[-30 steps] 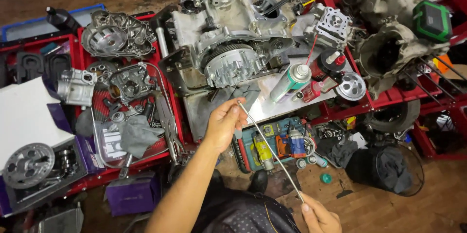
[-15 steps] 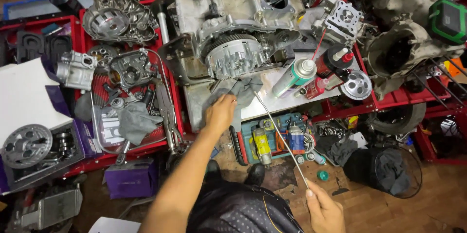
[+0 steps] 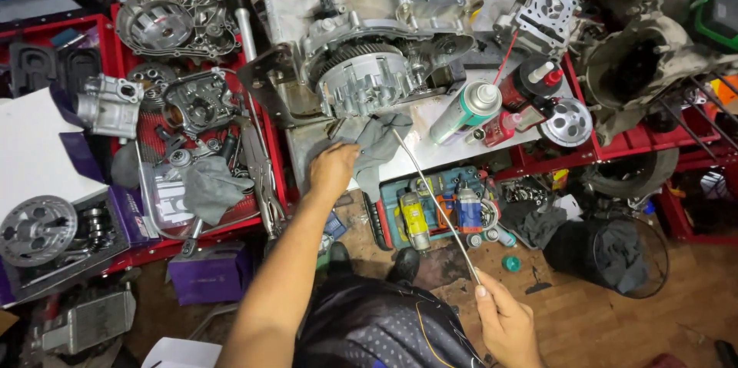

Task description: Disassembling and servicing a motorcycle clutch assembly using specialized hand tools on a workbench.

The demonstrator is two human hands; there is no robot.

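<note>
Head view looks straight down on the work, and what has changed over the last second is my left hand (image 3: 334,170): it was hovering lower, clear of the metal tray, and it has since pushed up toward the middle of the frame and landed on the grey rag (image 3: 378,140). My left fingers are now curled onto the rag's lower edge, gripping cloth, with the rag lying on the bare metal tray (image 3: 430,118) just below the ribbed clutch basket (image 3: 361,80) of the engine crankcase (image 3: 361,22).

My right hand (image 3: 503,322) has stayed low at the bottom right of the frame, thumb and fingers pinched on the near end of the long thin metal rod (image 3: 434,203). The rod slants up and left, and its far tip now sits at the rag's right edge, just beside my left hand, where before it ended a little short of it.

So rod tip and rag have come together under the clutch, and I judge I am at the wiping stage, with both hands engaged. A green-capped spray can (image 3: 465,111) lies on its side to the right of the rag, untouched, and the open teal tool case (image 3: 438,207) sits below the tray, under the rod.
</note>
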